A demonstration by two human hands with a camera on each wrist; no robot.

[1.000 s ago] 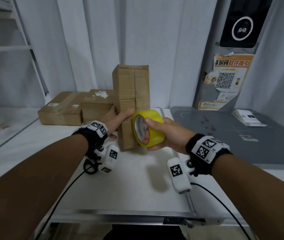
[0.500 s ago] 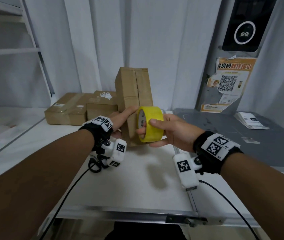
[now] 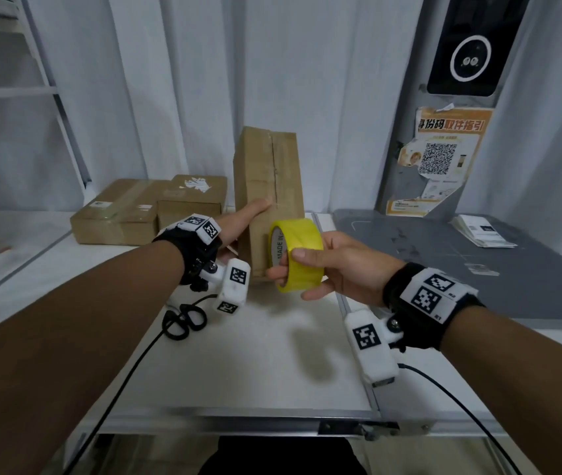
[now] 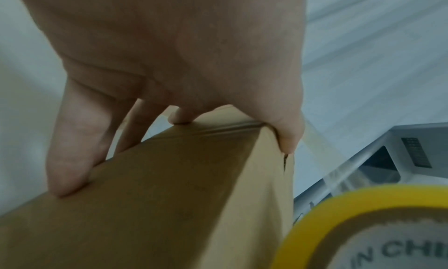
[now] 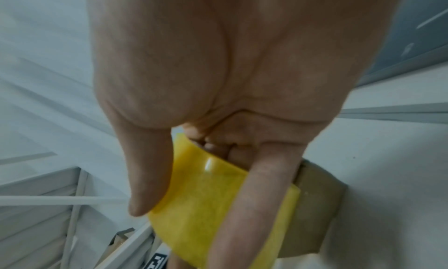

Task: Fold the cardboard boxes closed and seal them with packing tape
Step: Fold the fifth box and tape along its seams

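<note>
A tall cardboard box stands on end in the middle of the white table. My left hand grips its left edge, thumb pressed on the front face beside the flap seam. In the left wrist view the fingers lie on the box's side face, and a clear strip of tape runs from under the thumb to the roll. My right hand holds the yellow tape roll just in front of the box's lower half, thumb on its outer band.
Black scissors lie on the table under my left wrist. Two closed boxes sit at the back left. A grey counter with paper slips adjoins on the right. Curtains hang behind.
My left thumb has slid a little higher up the box's front face. The right hand has turned the tape roll and drawn it slightly down and away from the thumb.
</note>
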